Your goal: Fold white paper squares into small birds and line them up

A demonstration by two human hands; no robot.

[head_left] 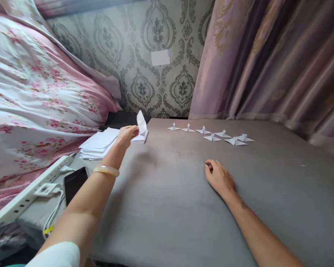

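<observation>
My left hand (pixel 127 135), above the far left of the grey table, pinches a white sheet of paper (pixel 141 123) that stands up from the fingertips. Just under it lies a small stack of white paper (pixel 140 138). A larger pile of white paper (pixel 100 143) sits to its left, partly covered by my left forearm. My right hand (pixel 219 175) rests on the tabletop with its fingers curled in; nothing shows in them. Beyond it, several folded white paper figures (pixel 212 137) with flat wings and a raised middle stand in two rough rows.
A white power strip (pixel 30 187) with plugs and cables runs along the left edge beside a dark phone (pixel 74 181). Floral fabric (pixel 39 85) hangs at the left, a pinkish curtain (pixel 225 59) at the back right. A white card (pixel 160 58) is on the patterned wall.
</observation>
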